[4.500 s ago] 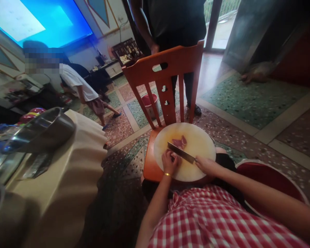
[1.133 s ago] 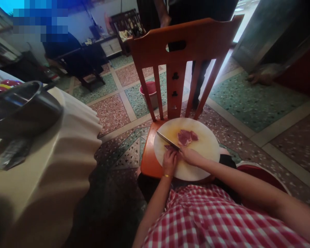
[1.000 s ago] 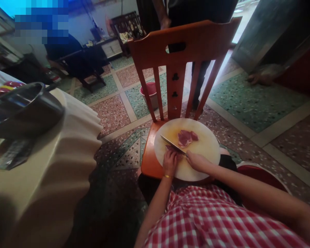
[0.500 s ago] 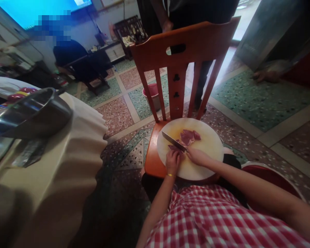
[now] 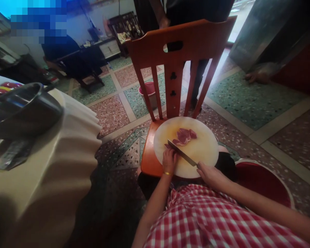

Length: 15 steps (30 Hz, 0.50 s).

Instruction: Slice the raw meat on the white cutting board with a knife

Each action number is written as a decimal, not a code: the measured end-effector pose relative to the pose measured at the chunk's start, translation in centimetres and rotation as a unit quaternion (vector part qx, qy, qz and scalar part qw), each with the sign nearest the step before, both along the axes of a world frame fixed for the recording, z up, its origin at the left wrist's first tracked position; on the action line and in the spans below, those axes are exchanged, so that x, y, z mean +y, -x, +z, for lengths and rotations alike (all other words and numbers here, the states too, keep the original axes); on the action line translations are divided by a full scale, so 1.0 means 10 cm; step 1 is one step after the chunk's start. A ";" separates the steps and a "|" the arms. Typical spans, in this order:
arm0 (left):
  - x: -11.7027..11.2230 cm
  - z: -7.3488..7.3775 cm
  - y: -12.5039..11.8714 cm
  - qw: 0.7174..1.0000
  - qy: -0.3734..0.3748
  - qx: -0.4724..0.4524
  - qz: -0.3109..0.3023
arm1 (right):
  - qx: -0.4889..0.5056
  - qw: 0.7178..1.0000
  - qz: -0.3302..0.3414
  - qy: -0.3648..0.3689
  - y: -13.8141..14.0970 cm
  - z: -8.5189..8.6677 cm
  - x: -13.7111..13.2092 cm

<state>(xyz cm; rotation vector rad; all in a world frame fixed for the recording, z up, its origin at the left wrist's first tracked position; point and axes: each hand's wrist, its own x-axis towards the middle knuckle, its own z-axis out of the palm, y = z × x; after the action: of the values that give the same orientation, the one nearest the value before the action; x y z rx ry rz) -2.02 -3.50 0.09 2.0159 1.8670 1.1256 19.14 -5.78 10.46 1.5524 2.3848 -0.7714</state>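
A round pale cutting board lies on the seat of an orange wooden chair. Pieces of raw pink meat lie near its middle. My left hand presses down a small piece of meat at the board's near left. My right hand grips the handle of a knife, whose blade slants up-left across the board and ends beside my left fingers.
A person in dark clothes stands right behind the chair. A red basin sits on the floor at my right. A cloth-covered table with a metal bowl is at left. A pink bucket stands beyond the chair.
My right hand has drawn the knife back toward me, from over the meat to the board's near edge. My left hand stays on the small piece.
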 end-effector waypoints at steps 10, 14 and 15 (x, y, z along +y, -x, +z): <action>0.01 -0.01 0.02 1.000 0.008 0.008 -0.001 | -0.038 0.999 0.027 -0.023 0.83 -0.11 0.57; 0.00 0.02 -0.01 1.000 0.008 0.020 0.004 | -0.029 0.999 0.025 -0.001 0.66 -0.07 0.49; 0.00 0.03 -0.01 1.000 0.008 0.021 0.004 | -0.032 0.999 0.023 0.009 0.54 -0.06 0.42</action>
<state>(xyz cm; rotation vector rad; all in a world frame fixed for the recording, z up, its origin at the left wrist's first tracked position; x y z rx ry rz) -1.87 -3.53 0.42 2.0414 1.8982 1.0756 13.75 -1.54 9.81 1.4868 2.3517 -0.7203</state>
